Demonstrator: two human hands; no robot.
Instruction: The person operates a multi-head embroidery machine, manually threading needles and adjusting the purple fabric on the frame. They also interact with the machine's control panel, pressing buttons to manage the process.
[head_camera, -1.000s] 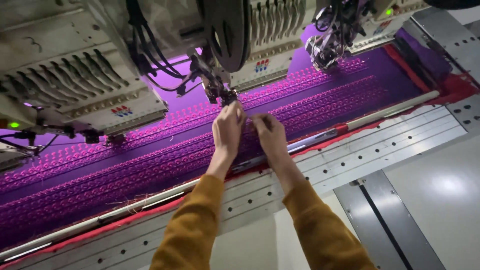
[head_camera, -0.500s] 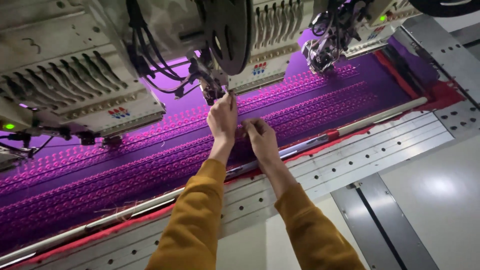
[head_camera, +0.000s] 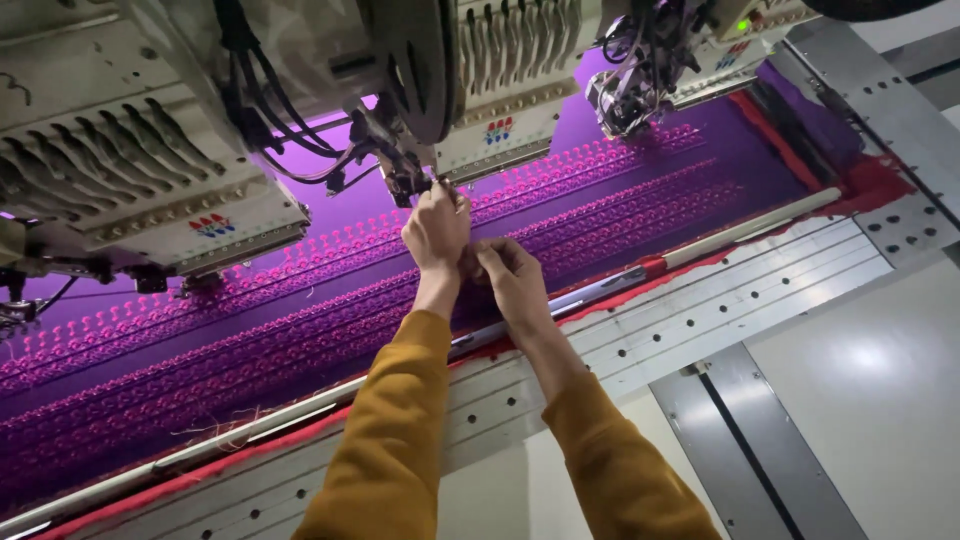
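Observation:
My left hand (head_camera: 436, 228) reaches up to the needle area (head_camera: 418, 180) of the middle embroidery head, fingertips pinched together at the needle, likely on a fine thread that I cannot make out. My right hand (head_camera: 512, 280) is just below and right of it, fingers curled and touching the left hand's heel. Both arms wear mustard-yellow sleeves. Under the hands lies purple fabric (head_camera: 300, 340) stitched with rows of pink motifs, stretched in the machine's frame.
Cream-coloured embroidery heads (head_camera: 150, 170) with thread levers and black cables hang over the fabric; another head (head_camera: 640, 80) is at the upper right. A red-edged frame bar (head_camera: 650, 268) and perforated metal table (head_camera: 720, 310) border the fabric. Grey floor lies at the right.
Both hands have drawn closer together and moved slightly up toward the needle; the right hand now touches the left. The camera view has shifted a little.

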